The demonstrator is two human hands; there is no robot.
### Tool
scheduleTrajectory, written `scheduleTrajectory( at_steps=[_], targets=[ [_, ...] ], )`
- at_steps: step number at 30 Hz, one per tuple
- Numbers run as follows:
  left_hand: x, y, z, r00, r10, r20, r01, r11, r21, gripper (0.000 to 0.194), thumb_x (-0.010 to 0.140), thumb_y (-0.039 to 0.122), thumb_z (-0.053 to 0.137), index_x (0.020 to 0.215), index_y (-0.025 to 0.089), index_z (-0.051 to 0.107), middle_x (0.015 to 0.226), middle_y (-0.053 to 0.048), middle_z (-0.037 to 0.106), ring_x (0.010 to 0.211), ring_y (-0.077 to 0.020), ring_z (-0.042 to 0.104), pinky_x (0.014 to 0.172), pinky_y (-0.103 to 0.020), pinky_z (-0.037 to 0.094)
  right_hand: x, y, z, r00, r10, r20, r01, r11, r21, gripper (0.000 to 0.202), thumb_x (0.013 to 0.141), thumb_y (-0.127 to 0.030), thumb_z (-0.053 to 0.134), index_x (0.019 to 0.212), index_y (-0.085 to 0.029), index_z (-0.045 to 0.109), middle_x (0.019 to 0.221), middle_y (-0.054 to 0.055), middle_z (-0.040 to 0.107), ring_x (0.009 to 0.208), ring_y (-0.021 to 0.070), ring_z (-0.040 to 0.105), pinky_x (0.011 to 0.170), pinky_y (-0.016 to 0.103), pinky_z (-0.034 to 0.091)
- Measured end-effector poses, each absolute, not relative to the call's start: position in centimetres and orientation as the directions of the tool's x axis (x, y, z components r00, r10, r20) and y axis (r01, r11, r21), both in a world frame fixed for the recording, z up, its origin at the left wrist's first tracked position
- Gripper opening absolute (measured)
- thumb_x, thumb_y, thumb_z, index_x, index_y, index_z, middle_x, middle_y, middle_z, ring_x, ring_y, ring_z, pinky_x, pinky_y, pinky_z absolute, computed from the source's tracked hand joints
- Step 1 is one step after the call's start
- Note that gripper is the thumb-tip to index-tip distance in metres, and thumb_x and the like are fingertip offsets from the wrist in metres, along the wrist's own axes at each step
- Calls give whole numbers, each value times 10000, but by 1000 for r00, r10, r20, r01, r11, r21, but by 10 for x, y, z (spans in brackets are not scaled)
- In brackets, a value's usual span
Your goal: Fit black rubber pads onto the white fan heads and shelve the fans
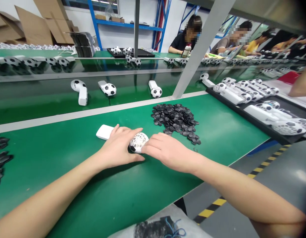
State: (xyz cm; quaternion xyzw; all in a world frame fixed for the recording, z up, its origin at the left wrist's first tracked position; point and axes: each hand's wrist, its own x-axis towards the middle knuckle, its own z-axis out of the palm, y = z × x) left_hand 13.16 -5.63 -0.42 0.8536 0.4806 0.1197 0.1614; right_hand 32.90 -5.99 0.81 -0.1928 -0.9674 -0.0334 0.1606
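On the green tabletop (76,165) lies a white football-patterned device (139,141), its white handle pointing left. My left hand (120,145) is wrapped round the device behind its round head, thumb on the near side. The fingertips of my right hand (165,150) are pressed together at the right edge of the round head; what they hold, if anything, is hidden. A few black patches show on the white lattice of the head. Just beyond my right hand is a pile of small black pieces (176,119).
More black pieces (0,162) lie at the left edge. A black tray (242,114) of similar devices stands at the right. Several devices lie on the conveyor (128,94) beyond a pale rail. A grey post (192,62) rises from that rail. People sit in the back right.
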Motion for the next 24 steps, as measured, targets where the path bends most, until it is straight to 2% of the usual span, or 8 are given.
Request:
scheduleTrajectory(
  at_steps=[3,5,8,11,14,20,22,24],
  targets=[
    [139,-59,-7,450,889,81,809,-444,384,836,557,656,600,1246,213,431,1142,-78,562,1141,-309,393,1027,-558,112,325,-56,6,-879,310,363,312,949,-55,218,913,-160,353,912,-150,571,822,39,615,750,159,484,606,292,351],
    [142,-61,-8,425,899,107,818,-431,381,747,597,629,587,1203,209,468,1130,-67,574,1155,-312,377,1028,-561,111,324,-51,1,-836,349,424,283,935,-212,169,895,-149,395,897,-168,564,838,30,605,782,149,500,651,285,384],
    [144,-63,-8,420,897,137,809,-439,390,592,668,559,562,1158,233,495,1106,-39,588,1147,-298,388,1029,-560,118,327,-45,-8,-709,544,447,311,812,-494,115,828,-179,535,942,-180,543,939,50,550,900,152,502,763,292,430],
    [144,-63,-7,418,897,141,806,-439,397,552,685,528,555,1148,233,501,1062,-44,595,1094,-282,436,1026,-560,128,331,-41,-13,-595,736,321,364,604,-709,399,719,-251,671,1067,-199,484,1105,78,478,1017,186,478,786,316,465],
    [145,-62,-7,415,899,136,806,-433,403,523,692,507,554,1126,219,516,1015,-49,601,1022,-260,485,1028,-539,150,331,-40,-15,-618,775,136,329,411,-850,494,733,-248,652,1162,-214,408,1188,77,469,1045,187,501,823,344,474],
    [145,-59,-8,412,895,169,801,-445,400,473,685,485,573,1063,203,547,949,-44,615,933,-247,508,949,-475,301,324,-43,-21,-558,823,106,249,288,-925,450,730,-226,641,1123,-200,424,1182,82,494,1027,189,527,792,333,492],
    [142,-58,-8,463,872,159,769,-485,417,493,690,473,581,1106,216,519,994,-37,604,963,-239,501,989,-484,249,331,-41,-18,-547,833,86,275,275,-921,373,749,-246,620,1083,-192,462,1116,70,537,968,170,552,763,306,492],
    [139,-58,-8,525,840,141,734,-530,425,571,688,490,589,1175,219,467,1074,-48,576,1040,-250,464,1028,-505,166,349,-40,-12,-512,856,65,388,299,-872,246,779,-288,585,993,-179,533,1000,55,580,859,148,572,717,283,484]
  ],
)
